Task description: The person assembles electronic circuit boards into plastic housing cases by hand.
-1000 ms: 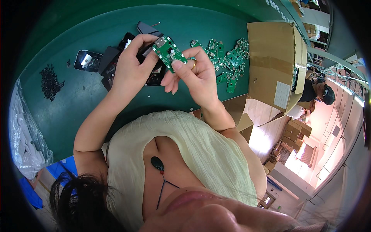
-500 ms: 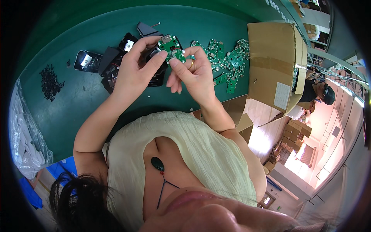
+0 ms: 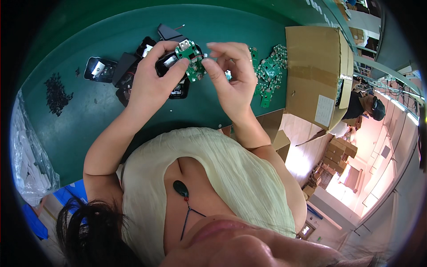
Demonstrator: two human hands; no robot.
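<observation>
My left hand (image 3: 153, 78) pinches a green circuit board (image 3: 194, 71) by its left edge, thumb on the face and fingers behind. The board carries a silver metal port at its top and a short reddish wire ending in a small white connector (image 3: 205, 55) at its right edge. Beside that edge, my right hand (image 3: 238, 80) has thumb and fingers apart with nothing gripped between them. Under and behind the board are black plastic housings (image 3: 178, 92), partly hidden by my left hand.
Many green circuit boards (image 3: 269, 69) lie right of my hands, before a cardboard box (image 3: 311, 71). Open black housings (image 3: 100, 70) and a pile of small black parts (image 3: 57, 95) are on the green table's left. Clear plastic bags (image 3: 33, 155) line the left edge. Another person (image 3: 362, 104) is far right.
My right thumb and fingers have spread and drawn back rightward off the circuit board. My left hand has shifted the board slightly left and tilted it, still gripping it.
</observation>
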